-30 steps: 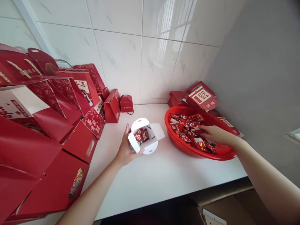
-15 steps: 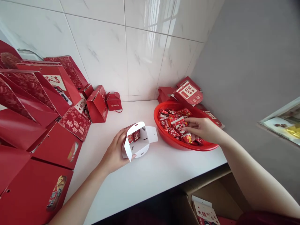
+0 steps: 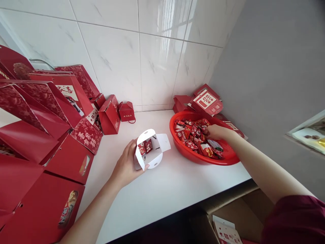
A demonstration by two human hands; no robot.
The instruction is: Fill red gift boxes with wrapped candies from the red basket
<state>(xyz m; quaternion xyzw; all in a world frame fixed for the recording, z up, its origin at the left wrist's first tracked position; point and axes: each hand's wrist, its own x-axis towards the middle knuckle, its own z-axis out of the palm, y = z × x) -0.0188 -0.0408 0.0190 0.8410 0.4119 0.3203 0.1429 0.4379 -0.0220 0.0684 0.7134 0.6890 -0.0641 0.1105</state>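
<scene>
My left hand (image 3: 129,162) is wrapped round a small paper box (image 3: 154,159), its white inside facing up and its flaps spread. Two red candy packets (image 3: 145,147) lie inside the box. To the right, my right hand (image 3: 214,132) reaches into a red plastic basket (image 3: 182,152) with a heap of red-wrapped candies (image 3: 195,134). Its fingers are curled together, tips down among the wrappers at the back of the heap. Whatever those fingertips pinch is hidden.
Many red gift boxes (image 3: 61,152) crowd the left of the white table (image 3: 142,200). A small red box with a cord (image 3: 127,111) stands by the tiled wall. Flattened red cartons (image 3: 207,101) lie behind the basket. A cardboard box (image 3: 238,213) sits below the table's front edge.
My right hand has shifted deeper towards the back of the candies, away from the red-and-white packet it was touching. My left hand still holds the box. The view has turned slightly.
</scene>
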